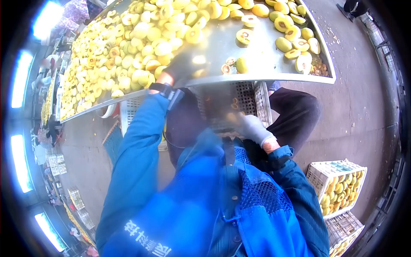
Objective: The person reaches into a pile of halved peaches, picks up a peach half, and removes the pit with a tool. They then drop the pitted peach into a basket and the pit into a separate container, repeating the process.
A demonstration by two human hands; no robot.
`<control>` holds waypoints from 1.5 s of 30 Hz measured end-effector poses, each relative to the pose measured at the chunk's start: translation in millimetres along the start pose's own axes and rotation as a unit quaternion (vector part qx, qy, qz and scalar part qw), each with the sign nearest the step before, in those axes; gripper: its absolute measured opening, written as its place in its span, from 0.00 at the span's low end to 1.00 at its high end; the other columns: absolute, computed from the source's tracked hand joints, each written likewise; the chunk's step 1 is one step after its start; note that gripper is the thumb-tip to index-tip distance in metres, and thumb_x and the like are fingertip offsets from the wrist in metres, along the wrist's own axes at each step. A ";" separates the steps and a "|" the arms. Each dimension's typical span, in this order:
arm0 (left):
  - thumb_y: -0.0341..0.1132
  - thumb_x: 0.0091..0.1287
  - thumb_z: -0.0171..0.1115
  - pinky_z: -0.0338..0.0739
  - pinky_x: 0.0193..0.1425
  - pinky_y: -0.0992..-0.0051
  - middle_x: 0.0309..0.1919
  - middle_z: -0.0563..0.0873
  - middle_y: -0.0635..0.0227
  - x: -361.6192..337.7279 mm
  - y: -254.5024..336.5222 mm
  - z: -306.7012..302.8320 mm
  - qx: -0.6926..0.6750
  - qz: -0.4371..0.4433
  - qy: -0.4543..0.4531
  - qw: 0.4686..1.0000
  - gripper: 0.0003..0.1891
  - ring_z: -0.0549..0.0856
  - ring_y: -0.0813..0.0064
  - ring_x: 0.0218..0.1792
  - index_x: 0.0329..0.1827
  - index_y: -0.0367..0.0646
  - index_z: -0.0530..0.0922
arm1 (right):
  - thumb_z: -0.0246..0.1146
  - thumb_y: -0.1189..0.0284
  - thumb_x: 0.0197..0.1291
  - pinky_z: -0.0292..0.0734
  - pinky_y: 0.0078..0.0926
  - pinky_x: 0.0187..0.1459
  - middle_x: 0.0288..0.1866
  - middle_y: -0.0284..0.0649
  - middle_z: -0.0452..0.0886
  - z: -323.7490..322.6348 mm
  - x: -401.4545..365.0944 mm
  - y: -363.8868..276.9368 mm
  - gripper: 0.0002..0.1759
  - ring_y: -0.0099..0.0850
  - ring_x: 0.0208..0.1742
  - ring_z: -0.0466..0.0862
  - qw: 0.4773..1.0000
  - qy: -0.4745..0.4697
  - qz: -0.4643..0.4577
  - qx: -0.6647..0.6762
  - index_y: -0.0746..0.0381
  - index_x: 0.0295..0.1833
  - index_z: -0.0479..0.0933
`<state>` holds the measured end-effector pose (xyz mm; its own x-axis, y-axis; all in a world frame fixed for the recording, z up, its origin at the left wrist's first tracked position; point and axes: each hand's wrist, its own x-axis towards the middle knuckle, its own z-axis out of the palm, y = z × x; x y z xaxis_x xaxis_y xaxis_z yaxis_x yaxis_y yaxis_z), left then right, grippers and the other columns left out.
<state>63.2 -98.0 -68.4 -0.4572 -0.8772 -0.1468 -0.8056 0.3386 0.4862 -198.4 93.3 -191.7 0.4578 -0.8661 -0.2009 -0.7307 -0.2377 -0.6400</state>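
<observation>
My left hand (185, 68), in a dark glove, reaches over the near edge of a metal-topped table (274, 47). Its fingers are smeared by motion beside a heap of halved yellow stone fruit (145, 47). Below the table edge, my right hand (253, 128), in a pale grey glove, is over a plastic crate (263, 103) between my knees. A blurred yellowish patch shows at its fingertips, and I cannot tell whether it holds a piece. Small brownish ring-like pieces (234, 103) show in the crate close to that hand.
More fruit halves (295, 38) lie at the table's right end, with brown bits (319, 67) in the corner. A white crate full of fruit (342, 190) stands at lower right on another crate (344, 231). A person's dark-clothed legs (355, 7) show at upper right.
</observation>
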 end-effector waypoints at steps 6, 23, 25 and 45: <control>0.48 0.63 0.65 0.77 0.55 0.62 0.50 0.83 0.46 -60.7 7.7 -1.8 -0.367 0.017 0.140 0.920 0.33 0.83 0.53 0.51 0.63 0.29 0.73 | 0.60 0.66 0.65 0.79 0.44 0.34 0.36 0.47 0.82 -60.0 5.6 -59.7 0.21 0.50 0.34 0.84 0.959 0.188 -0.066 0.203 0.55 0.63 0.73; 0.24 0.68 0.58 0.72 0.66 0.68 0.65 0.71 0.44 -157.5 44.5 97.2 0.391 0.166 0.261 0.867 0.26 0.73 0.56 0.67 0.70 0.34 0.68 | 0.63 0.69 0.63 0.74 0.39 0.19 0.17 0.42 0.76 -83.6 -2.8 -123.2 0.10 0.40 0.16 0.79 0.931 0.348 -0.090 -0.060 0.62 0.38 0.70; 0.24 0.68 0.58 0.73 0.66 0.68 0.66 0.70 0.44 -160.8 38.0 97.0 0.414 0.171 0.245 0.860 0.27 0.73 0.57 0.67 0.71 0.34 0.67 | 0.63 0.70 0.63 0.73 0.40 0.18 0.17 0.43 0.75 -75.7 1.4 -116.7 0.09 0.41 0.15 0.79 0.932 0.342 -0.108 -0.047 0.62 0.38 0.69; 0.33 0.68 0.62 0.69 0.71 0.68 0.67 0.70 0.48 -101.2 95.5 34.9 -0.130 0.214 0.244 0.937 0.33 0.72 0.58 0.67 0.75 0.34 0.60 | 0.63 0.68 0.65 0.76 0.29 0.42 0.35 0.37 0.82 -142.8 -48.8 -148.7 0.15 0.25 0.38 0.79 0.932 0.074 -0.101 0.339 0.68 0.50 0.78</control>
<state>19.4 35.0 -37.2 -0.4387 -0.7531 0.4903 -0.4396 0.6557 0.6139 -184.5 108.2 19.1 0.4404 -0.8966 0.0470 -0.1253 -0.1132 -0.9856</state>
